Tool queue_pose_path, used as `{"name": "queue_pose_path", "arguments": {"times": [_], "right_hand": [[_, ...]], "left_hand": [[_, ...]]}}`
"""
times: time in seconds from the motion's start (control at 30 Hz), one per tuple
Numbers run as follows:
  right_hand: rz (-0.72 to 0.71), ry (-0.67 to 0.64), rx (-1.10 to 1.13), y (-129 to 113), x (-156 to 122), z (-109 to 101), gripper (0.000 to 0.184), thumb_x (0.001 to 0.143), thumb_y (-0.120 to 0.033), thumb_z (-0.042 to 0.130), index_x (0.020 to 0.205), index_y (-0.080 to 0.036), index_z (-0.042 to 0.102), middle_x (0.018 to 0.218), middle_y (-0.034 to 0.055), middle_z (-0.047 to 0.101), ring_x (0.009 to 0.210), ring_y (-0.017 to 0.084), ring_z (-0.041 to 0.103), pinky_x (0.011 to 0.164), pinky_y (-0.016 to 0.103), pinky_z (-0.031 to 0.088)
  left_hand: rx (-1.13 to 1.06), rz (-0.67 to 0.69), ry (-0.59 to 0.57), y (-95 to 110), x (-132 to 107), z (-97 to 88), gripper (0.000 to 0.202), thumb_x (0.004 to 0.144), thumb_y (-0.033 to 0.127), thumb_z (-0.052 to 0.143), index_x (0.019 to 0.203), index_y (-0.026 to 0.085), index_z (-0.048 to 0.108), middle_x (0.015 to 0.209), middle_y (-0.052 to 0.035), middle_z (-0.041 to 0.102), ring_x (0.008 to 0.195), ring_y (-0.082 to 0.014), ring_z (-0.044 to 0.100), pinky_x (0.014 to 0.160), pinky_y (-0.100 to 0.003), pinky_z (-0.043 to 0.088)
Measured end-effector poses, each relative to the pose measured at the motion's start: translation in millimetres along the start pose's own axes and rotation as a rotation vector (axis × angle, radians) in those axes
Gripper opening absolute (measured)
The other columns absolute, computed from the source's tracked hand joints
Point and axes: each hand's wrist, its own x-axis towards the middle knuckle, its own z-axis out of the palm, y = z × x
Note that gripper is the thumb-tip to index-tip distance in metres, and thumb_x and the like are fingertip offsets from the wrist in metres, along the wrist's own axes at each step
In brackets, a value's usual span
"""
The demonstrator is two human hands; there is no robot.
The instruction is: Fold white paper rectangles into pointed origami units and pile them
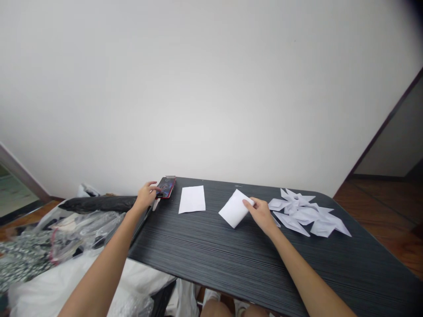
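My left hand (147, 194) reaches to the table's far left corner, where its fingers rest on a phone in a red case (166, 187). My right hand (261, 213) pinches the edge of a white sheet of paper (234, 208) that is curled up off the dark table (211, 255). Between the two hands a second white sheet (192, 199) lies flat.
A pile of several folded white paper shapes (306, 213) lies to the right of my right hand. Left of the table are clear plastic bags (82, 229), a black bundle (99, 204) and white cloth. A white wall stands behind the table; wooden floor shows at right.
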Motion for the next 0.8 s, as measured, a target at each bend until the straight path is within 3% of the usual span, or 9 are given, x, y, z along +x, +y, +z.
{"name": "queue_pose_path", "arguments": {"times": [0.13, 0.23, 0.37, 0.5, 0.57, 0.63, 0.7, 0.8], "right_hand": [[-0.003, -0.013, 0.004, 0.0, -0.9, 1.2, 0.033, 0.068, -0.044, 0.048, 0.061, -0.013, 0.057, 0.054, 0.0012, 0.050, 0.052, 0.013, 0.042, 0.048, 0.023, 0.031], [-0.012, -0.031, -0.010, 1.5, -0.9, 1.9, 0.032, 0.070, -0.042, 0.047, 0.059, -0.014, 0.054, 0.054, 0.0003, 0.049, 0.051, 0.012, 0.041, 0.047, 0.022, 0.031], [-0.006, -0.033, -0.008, 3.0, -0.6, 2.6, 0.032, 0.070, -0.043, 0.047, 0.059, -0.014, 0.053, 0.054, -0.0002, 0.048, 0.051, 0.011, 0.040, 0.047, 0.022, 0.031], [0.000, -0.034, 0.019, 3.0, -0.3, 2.6, 0.033, 0.071, -0.043, 0.047, 0.059, -0.013, 0.054, 0.053, -0.0005, 0.048, 0.050, 0.011, 0.040, 0.047, 0.022, 0.030], [0.006, -0.032, 0.036, 2.9, 0.9, 1.3, 0.033, 0.071, -0.044, 0.047, 0.059, -0.013, 0.054, 0.052, -0.0010, 0.047, 0.050, 0.011, 0.039, 0.047, 0.022, 0.029], [0.013, -0.037, 0.053, 3.0, 2.9, -1.7, 0.033, 0.070, -0.043, 0.047, 0.059, -0.013, 0.055, 0.052, -0.0012, 0.047, 0.050, 0.011, 0.039, 0.047, 0.022, 0.029], [0.023, -0.061, 0.076, 3.1, 5.4, -6.5, 0.032, 0.070, -0.042, 0.048, 0.061, -0.012, 0.057, 0.053, -0.0008, 0.048, 0.052, 0.011, 0.040, 0.048, 0.022, 0.029], [0.028, -0.116, 0.147, 2.7, 8.7, -15.6, 0.030, 0.071, -0.039, 0.049, 0.066, -0.011, 0.059, 0.057, 0.0004, 0.051, 0.055, 0.012, 0.043, 0.051, 0.023, 0.032]], "left_hand": [[0.038, -0.129, -0.112, -2.3, 6.8, 5.4, 0.032, 0.075, 0.031, 0.035, 0.093, 0.030, 0.061, 0.126, -0.0017, 0.041, 0.117, -0.0298, 0.032, 0.091, -0.058, 0.017], [0.022, -0.181, -0.064, 4.5, 13.7, 4.2, 0.038, 0.079, 0.041, 0.031, 0.110, 0.030, 0.051, 0.132, -0.0062, 0.033, 0.122, -0.0330, 0.021, 0.085, -0.066, 0.007], [-0.098, -0.190, 0.133, 26.5, 19.6, -4.1, 0.040, 0.083, 0.034, 0.023, 0.115, 0.026, 0.046, 0.130, -0.0060, 0.035, 0.118, -0.0258, 0.030, 0.092, -0.057, 0.012], [-0.280, -0.088, 0.219, 60.5, 19.3, -2.6, 0.033, 0.076, 0.023, 0.038, 0.102, 0.017, 0.057, 0.117, -0.0081, 0.049, 0.108, -0.0213, 0.043, 0.094, -0.038, 0.026], [-0.461, -0.024, 0.134, 84.8, 17.1, 4.8, 0.026, 0.072, 0.021, 0.043, 0.087, 0.015, 0.064, 0.098, -0.0088, 0.060, 0.097, -0.0210, 0.051, 0.089, -0.033, 0.033], [-0.721, 0.028, -0.086, 116.0, 13.6, 15.4, 0.022, 0.070, 0.023, 0.047, 0.079, 0.014, 0.065, 0.083, -0.0084, 0.064, 0.083, -0.0206, 0.057, 0.080, -0.030, 0.039], [-0.910, 0.087, -0.309, 153.0, 9.0, 27.7, 0.024, 0.070, 0.029, 0.051, 0.083, 0.014, 0.065, 0.086, -0.0090, 0.064, 0.082, -0.0206, 0.057, 0.072, -0.029, 0.042], [-1.091, 0.148, -0.488, 209.2, -1.1, 46.7, 0.033, 0.069, 0.036, 0.053, 0.093, 0.015, 0.062, 0.092, -0.0099, 0.063, 0.082, -0.0192, 0.057, 0.067, -0.026, 0.042]]}}
